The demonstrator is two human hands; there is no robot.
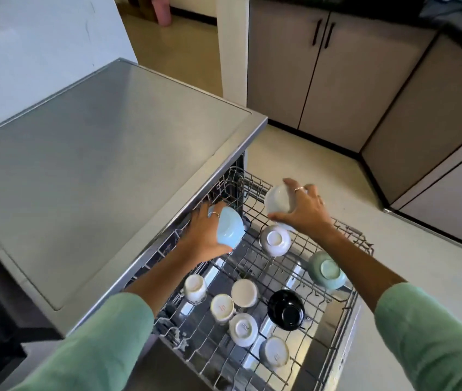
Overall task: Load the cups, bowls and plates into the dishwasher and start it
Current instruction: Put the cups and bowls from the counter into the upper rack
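Two bare forearms, each in a loose pale mint-green fabric sleeve pushed up to approx mid-forearm. Left hand (pixel 206 235): thin gold-tone ring on one finger. Right hand (pixel 306 210): 2 thin rings, gold-tone, on separate fingers.

Upturned cups (pixel 235 309) sit at the rack's (pixel 348 314) near left, bowls (pixel 275 239) farther back and right.

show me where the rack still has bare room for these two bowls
Free: the wire rack between the white bowl, green bowl and black bowl; also the far corner past the right hand. Crowded: the cups nearest you.
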